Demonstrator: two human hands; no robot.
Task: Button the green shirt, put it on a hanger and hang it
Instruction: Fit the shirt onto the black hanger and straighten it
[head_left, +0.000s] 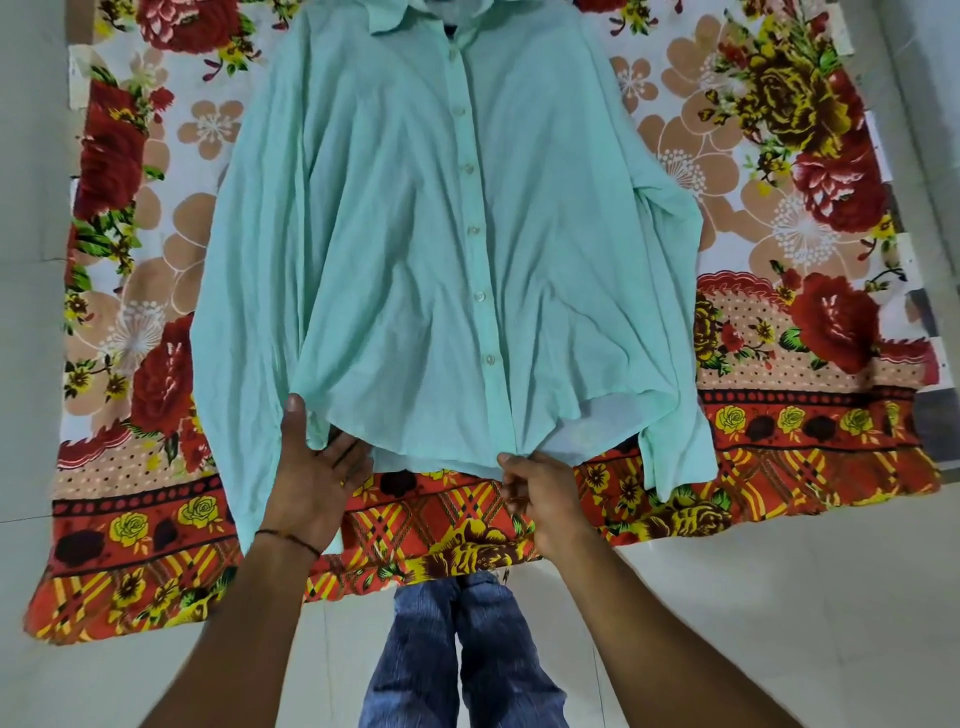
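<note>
The green shirt (441, 234) lies spread face up on a floral cloth, collar at the far end and hem toward me, its front closed along a line of white buttons (478, 296). My left hand (311, 473) holds the hem at its left side, thumb on top of the fabric and fingers slipped underneath. Near the bottom of the button placket my right hand (535, 493) pinches the hem with curled fingers. Both sleeves lie down the shirt's sides. No hanger is in view.
The red and orange floral cloth (779, 208) covers the pale tiled floor (779, 597). My legs in blue jeans (457, 649) are just below the cloth's near edge. A dark object (930, 410) sits at the cloth's right edge.
</note>
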